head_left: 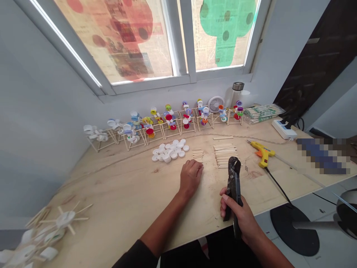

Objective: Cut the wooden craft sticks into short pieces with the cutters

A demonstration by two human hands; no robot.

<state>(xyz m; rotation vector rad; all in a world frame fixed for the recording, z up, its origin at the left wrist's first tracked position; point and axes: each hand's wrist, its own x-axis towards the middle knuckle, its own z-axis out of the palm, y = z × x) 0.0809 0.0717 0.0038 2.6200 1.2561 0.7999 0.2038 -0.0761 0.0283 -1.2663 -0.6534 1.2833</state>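
My right hand (237,212) is wrapped around the handles of a black plier-like hand tool (234,182), whose head points up and away from me. My left hand (191,175) rests on the table with its fingers curled and pressed together; what they hold, if anything, is hidden. Just beyond those fingertips lies a small row of short wooden sticks (198,153). To its right is a larger stack of longer wooden sticks (225,154). White bottle caps (170,150) are heaped to the left of the short sticks.
Along the wall stand several stick frames with coloured cap wheels (169,121). A yellow glue gun (262,152) lies at right, its cord running off the edge. Behind it are a power strip (284,129) and bagged sticks (263,112). Cap-and-stick wheels (65,219) occupy the near left.
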